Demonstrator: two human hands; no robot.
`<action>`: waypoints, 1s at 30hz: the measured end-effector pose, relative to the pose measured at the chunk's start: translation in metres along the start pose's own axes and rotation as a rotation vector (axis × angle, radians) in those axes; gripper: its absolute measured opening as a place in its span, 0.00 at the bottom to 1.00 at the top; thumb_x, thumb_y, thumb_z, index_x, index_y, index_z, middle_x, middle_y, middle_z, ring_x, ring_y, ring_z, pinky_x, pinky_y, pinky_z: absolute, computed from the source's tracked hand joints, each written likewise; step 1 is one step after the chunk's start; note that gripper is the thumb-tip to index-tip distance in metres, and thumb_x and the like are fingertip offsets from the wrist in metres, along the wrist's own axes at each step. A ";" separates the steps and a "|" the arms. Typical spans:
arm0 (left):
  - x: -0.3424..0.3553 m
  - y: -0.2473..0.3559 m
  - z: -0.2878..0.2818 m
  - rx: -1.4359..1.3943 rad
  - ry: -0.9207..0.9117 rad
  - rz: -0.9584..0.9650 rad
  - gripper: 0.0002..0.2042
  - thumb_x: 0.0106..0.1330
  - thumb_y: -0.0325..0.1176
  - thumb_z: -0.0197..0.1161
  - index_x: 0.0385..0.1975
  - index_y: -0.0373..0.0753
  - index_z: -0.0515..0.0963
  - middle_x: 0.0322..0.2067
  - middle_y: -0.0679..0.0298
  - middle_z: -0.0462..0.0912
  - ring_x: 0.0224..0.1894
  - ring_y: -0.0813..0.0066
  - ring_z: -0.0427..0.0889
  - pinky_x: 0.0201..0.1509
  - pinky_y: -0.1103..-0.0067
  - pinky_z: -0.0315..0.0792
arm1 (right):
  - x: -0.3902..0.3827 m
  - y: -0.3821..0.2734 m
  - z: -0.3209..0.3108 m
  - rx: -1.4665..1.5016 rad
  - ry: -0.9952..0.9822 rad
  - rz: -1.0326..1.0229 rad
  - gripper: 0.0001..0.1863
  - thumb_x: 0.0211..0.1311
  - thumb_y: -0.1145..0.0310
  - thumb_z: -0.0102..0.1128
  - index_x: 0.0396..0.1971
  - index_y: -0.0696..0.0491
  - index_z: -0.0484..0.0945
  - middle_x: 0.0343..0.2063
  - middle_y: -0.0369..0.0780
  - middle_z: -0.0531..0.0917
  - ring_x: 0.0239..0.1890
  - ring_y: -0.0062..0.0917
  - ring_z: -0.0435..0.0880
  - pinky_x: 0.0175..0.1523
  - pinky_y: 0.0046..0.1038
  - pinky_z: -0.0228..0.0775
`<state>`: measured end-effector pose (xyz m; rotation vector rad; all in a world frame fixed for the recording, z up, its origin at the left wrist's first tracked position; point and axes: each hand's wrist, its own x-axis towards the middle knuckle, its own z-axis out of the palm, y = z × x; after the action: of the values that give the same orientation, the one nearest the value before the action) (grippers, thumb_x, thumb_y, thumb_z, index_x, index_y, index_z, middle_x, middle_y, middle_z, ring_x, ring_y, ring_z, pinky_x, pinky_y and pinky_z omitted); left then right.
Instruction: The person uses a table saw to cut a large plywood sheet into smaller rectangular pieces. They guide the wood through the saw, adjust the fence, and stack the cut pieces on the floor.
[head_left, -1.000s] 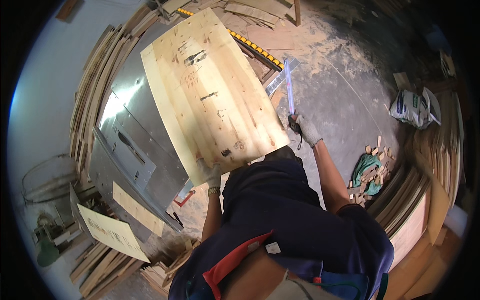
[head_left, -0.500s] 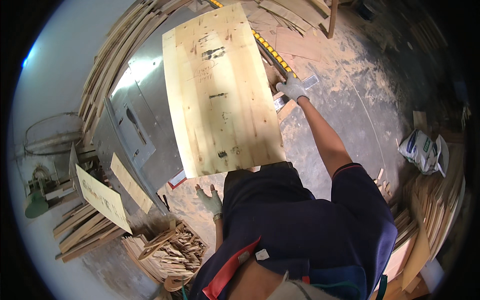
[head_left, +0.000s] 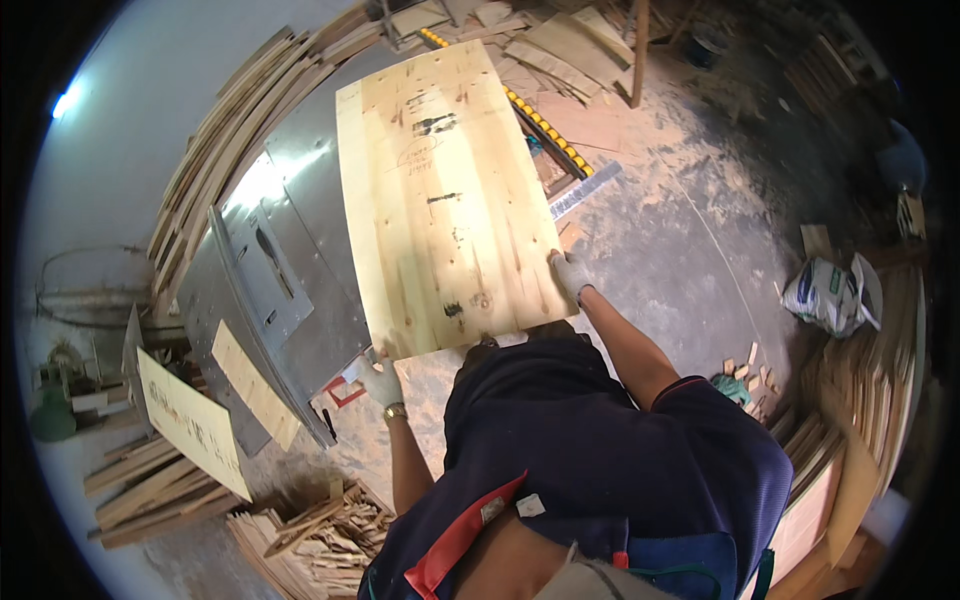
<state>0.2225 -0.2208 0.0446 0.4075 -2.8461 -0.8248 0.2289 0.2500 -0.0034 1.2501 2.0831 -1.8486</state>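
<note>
A pale plywood sheet (head_left: 455, 230), with knots, dark smudges and handwriting on its face, lies over the grey metal machine table (head_left: 330, 220). My right hand (head_left: 572, 274), in a light work glove, grips the sheet's right edge near its closest corner. At the near left corner, my left hand (head_left: 380, 382) has its gloved fingers around the edge, partly hidden by the wood. A watch (head_left: 396, 411) is on my left wrist. The sheet's near edge is just in front of my body.
A strip of yellow rollers (head_left: 545, 128) runs along the table's right side. Long boards (head_left: 225, 130) lean along the left wall. Wood offcuts (head_left: 330, 540) fill a bin at lower left. Stacked panels (head_left: 870, 390) and a white sack (head_left: 828, 296) stand right. Sawdust covers the floor.
My right hand has come back from the roller strip to the sheet's right edge. My left hand has risen from beside my leg to the near left corner and taken hold.
</note>
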 end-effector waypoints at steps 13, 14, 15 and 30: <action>0.094 -0.011 0.056 -0.194 -0.549 -0.428 0.35 0.76 0.59 0.47 0.58 0.25 0.75 0.50 0.41 0.83 0.47 0.52 0.84 0.50 0.62 0.77 | -0.103 -0.091 -0.029 -0.325 0.327 0.027 0.27 0.67 0.47 0.57 0.45 0.58 0.84 0.34 0.54 0.87 0.40 0.46 0.87 0.47 0.42 0.74; 0.091 -0.008 0.064 -0.085 -0.485 -0.418 0.38 0.76 0.62 0.46 0.51 0.24 0.81 0.45 0.40 0.85 0.43 0.49 0.85 0.47 0.60 0.78 | -0.100 -0.094 -0.023 -0.343 0.317 0.043 0.27 0.67 0.47 0.57 0.45 0.59 0.84 0.33 0.54 0.86 0.39 0.47 0.86 0.46 0.43 0.74; 0.084 -0.003 0.072 -0.129 -0.468 -0.294 0.39 0.74 0.64 0.46 0.47 0.23 0.83 0.43 0.39 0.85 0.41 0.47 0.84 0.47 0.59 0.78 | -0.099 -0.098 -0.020 -0.354 0.357 0.028 0.27 0.67 0.47 0.57 0.44 0.59 0.84 0.33 0.54 0.86 0.38 0.48 0.86 0.45 0.43 0.74; 0.145 0.021 0.227 -0.914 -0.684 -0.313 0.33 0.72 0.60 0.57 0.43 0.26 0.83 0.38 0.50 0.87 0.36 0.58 0.84 0.38 0.63 0.79 | -0.182 0.001 0.051 -0.169 0.948 0.136 0.27 0.64 0.46 0.62 0.40 0.60 0.83 0.32 0.57 0.85 0.37 0.48 0.87 0.44 0.45 0.74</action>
<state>0.0309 -0.1330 -0.1239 0.4855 -2.4859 -2.5538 0.3275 0.1147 0.0835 2.4510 2.3311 -1.0482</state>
